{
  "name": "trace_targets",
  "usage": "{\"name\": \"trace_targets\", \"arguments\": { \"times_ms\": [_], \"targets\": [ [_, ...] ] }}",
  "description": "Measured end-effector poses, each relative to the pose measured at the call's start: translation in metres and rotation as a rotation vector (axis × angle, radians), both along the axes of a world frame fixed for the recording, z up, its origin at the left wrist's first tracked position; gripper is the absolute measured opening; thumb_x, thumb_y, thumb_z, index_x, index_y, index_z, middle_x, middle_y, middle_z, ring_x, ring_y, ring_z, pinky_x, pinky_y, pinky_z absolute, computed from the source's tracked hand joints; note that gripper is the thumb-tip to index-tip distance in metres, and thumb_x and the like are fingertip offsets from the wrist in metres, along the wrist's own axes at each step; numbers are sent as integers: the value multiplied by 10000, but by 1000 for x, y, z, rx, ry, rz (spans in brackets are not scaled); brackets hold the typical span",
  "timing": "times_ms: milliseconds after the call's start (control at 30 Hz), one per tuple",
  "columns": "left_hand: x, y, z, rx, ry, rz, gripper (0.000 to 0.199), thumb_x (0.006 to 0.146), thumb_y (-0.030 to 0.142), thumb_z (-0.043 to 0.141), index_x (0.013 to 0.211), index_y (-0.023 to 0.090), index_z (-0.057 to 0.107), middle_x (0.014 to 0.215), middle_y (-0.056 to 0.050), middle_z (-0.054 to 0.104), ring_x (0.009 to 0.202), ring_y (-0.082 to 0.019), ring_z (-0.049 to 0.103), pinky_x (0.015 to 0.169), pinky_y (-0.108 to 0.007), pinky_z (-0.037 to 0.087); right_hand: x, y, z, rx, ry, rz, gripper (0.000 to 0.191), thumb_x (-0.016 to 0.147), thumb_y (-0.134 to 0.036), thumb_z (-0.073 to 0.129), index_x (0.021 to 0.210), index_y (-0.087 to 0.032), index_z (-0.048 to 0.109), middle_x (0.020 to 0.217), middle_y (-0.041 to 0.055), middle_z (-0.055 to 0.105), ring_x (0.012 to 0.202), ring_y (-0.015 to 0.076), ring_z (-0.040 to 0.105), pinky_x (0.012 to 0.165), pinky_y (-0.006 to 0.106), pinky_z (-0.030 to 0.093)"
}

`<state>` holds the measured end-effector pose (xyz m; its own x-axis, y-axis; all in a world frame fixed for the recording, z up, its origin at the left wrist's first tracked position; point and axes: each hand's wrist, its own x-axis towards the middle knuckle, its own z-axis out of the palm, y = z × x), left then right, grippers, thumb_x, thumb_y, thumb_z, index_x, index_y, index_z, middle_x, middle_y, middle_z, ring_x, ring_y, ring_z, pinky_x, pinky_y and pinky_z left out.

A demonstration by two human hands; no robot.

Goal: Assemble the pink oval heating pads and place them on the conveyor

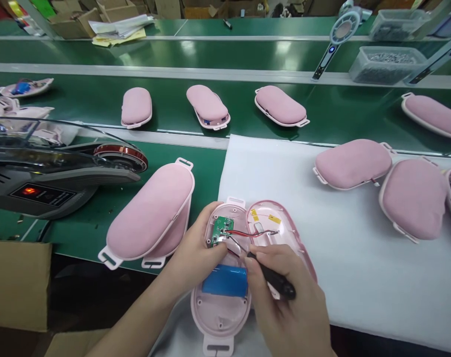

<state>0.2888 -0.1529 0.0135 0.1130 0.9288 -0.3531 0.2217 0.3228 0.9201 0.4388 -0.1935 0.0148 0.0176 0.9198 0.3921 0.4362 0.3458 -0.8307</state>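
Observation:
In front of me lies an opened pink device, its lower shell [221,315] beside its upper shell [287,223]. Inside the lower shell sit a green circuit board [221,227] and a blue battery pack [225,281]. Red and black wires [250,233] run from the board to the upper shell. My left hand [196,253] is closed around the lower shell's left edge, thumb near the board. In my right hand [285,292] is a screwdriver [273,277] with a black handle; its thin tip points at the board's lower right corner. Whether it touches cannot be made out.
Two stacked pink devices [151,213] rest on the left, near a dark machine with a tape-like roll [121,156]. More pink devices [354,163] lie on the white mat to the right. Others line the green bench [240,104] behind. A plastic tub [387,64] stands at the back right.

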Motion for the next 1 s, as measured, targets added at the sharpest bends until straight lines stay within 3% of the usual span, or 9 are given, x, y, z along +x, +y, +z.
{"name": "trace_targets", "arguments": {
  "times_ms": [200,300,733,1000],
  "targets": [
    [-3,1,2,-28,2,-6,552,732,118,577,1255,267,485,1228,-27,599,1109,-233,589,926,-316,495,26,6,-6,-126,137,156,137,861,-100,557,905,-230,546,904,26,651,835,118,671,643,161,573],
    [-3,1,2,-60,-15,-16,568,732,120,581,1269,266,469,1225,-29,594,1102,-237,589,913,-317,503,32,14,-4,-125,134,216,138,862,-96,550,901,-229,540,911,22,671,865,115,678,711,170,578],
    [-3,0,-4,-61,-41,29,553,735,147,588,1258,276,465,1239,-26,583,1120,-238,571,954,-328,465,21,0,-11,26,6,96,114,865,-113,569,945,-190,542,885,23,662,861,72,665,780,111,538],
    [-1,-3,-10,-57,-89,60,576,721,162,589,1273,258,457,1277,-50,571,1106,-256,582,1020,-408,418,11,-7,-13,190,-139,4,100,856,-92,579,926,-154,542,851,64,676,754,105,697,692,138,577]
  ]
}}
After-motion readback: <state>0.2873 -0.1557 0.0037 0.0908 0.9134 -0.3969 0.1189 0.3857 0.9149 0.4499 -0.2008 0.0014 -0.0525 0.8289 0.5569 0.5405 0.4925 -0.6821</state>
